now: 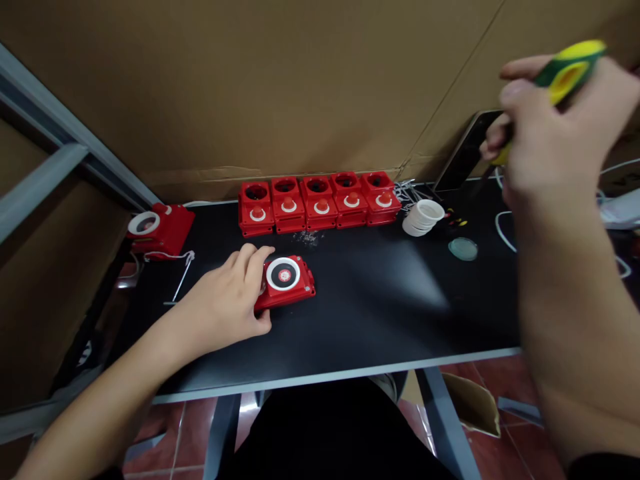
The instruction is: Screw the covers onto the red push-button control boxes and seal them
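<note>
My left hand (235, 293) grips a red alarm box (300, 291) on the black tabletop, fingers over its left end and thumb along its near side. A white ring with a dark round centre faces up on that box. Raised at the upper right, my right hand (550, 127) is wrapped round a yellow and green screwdriver handle (575, 70); motion blurs it, and the tool's shaft is mostly hidden. Behind the left hand, several red housings (320, 203) stand in a row, each with a round opening and a red knob in a white ring.
A stack of white rings (423, 218), a clear disc (463, 249) and metal pieces (410, 192) lie right of the row. A phone (467, 150) leans on the cardboard wall (280, 80). At left sit another red unit (167, 230) and a metal T-shaped rod (181, 283) on a cord.
</note>
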`<state>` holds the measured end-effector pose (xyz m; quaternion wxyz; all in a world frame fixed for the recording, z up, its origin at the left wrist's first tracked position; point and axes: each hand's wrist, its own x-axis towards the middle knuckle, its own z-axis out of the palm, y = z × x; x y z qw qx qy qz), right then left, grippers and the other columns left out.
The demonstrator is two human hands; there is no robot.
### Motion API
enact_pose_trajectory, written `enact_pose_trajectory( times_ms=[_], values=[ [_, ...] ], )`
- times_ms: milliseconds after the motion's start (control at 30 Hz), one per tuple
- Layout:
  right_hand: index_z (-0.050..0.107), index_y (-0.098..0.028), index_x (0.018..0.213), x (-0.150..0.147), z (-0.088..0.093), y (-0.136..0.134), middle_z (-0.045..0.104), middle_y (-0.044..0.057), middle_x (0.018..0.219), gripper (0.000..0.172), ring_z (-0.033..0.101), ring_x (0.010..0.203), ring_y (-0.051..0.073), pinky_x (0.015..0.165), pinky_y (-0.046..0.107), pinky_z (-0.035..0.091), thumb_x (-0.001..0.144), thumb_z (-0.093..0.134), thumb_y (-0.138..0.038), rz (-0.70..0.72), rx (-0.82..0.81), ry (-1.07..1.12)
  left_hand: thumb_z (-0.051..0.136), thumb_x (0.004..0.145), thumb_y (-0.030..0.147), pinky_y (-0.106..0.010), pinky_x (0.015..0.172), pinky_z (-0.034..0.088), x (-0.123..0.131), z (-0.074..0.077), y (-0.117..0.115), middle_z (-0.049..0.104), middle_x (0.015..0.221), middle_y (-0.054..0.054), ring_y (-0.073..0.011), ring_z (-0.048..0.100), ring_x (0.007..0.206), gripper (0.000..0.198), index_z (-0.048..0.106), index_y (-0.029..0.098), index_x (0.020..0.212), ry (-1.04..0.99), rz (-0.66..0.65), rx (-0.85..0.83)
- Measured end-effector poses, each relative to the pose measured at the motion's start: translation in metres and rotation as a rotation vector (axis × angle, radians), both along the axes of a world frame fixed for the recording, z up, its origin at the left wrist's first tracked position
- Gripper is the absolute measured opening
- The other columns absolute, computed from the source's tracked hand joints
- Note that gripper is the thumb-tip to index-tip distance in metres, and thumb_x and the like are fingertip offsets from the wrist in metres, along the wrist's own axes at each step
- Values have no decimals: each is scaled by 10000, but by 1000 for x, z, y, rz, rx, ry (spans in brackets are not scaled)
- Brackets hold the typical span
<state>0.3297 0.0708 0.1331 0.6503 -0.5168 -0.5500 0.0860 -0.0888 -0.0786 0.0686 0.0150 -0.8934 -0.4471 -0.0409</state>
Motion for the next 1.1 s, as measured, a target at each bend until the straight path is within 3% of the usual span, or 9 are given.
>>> enact_pose_trajectory(
  times_ms=[100,167,233,367,467,633,867,1000,1100],
  values=[
    [765,-246,815,-46,-2,-35,457,15,712,228,432,561,174,501,333,362,867,579,-366,165,315,295,677,874,275,-521,1056,672,0,-2,5,649,1421,-217,-412,725,1309,771,394,111,1572,-55,2,-70],
    [776,-250,713,-66,-16,-51,422,5,650,313,322,526,140,471,321,228,884,662,-486,269,265,347,702,880,311,-525,1084,658,4,-4,10,656,1406,-201,-402,729,1291,711,459,128,1522,-111,15,-113],
    [720,-267,632,-77,-37,-61,323,-21,532,485,269,454,134,436,326,149,928,695,-650,373,102,347,737,875,352,-513,1054,663,8,-6,13,667,1362,-166,-383,746,1224,651,527,161,1460,-151,32,-152],
    [700,-271,750,-86,-76,-69,353,-58,541,558,259,433,105,431,293,198,845,839,-803,645,-330,470,767,870,375,-506,993,674,11,-6,15,671,1304,-133,-370,757,1155,589,579,185,1395,-158,47,-171],
    [695,-254,836,-87,-89,-71,388,-63,573,577,305,460,103,436,281,220,853,850,-809,661,-430,535,792,887,403,-522,993,682,13,-8,13,673,1322,-134,-376,760,1172,619,565,195,1424,-184,60,-169],
    [693,-246,921,-86,-94,-74,530,-48,650,557,330,471,82,409,252,219,786,957,-717,658,-529,601,869,866,534,-559,1010,696,22,-15,9,603,1507,-214,-434,747,1292,954,419,165,1622,-236,117,-191],
    [657,-243,910,-90,-95,-79,648,-38,758,679,420,482,64,379,211,320,655,1040,-742,637,-628,680,777,951,483,-556,1104,646,23,-14,8,707,1380,-196,-409,729,1270,789,456,134,1582,-156,64,-158],
    [645,-261,907,-87,-94,-81,689,-2,804,568,497,510,109,375,244,375,812,942,-735,643,-544,580,755,961,506,-537,1064,660,23,-14,11,684,1372,-169,-387,725,1231,759,495,172,1590,-231,55,-204],
    [724,-291,1001,-87,-81,-80,736,15,871,438,561,571,144,437,278,452,894,875,-687,638,-388,465,702,938,367,-483,1064,663,23,-15,13,634,1438,-159,-344,728,1248,732,503,202,1623,-351,48,-227]
  ],
)
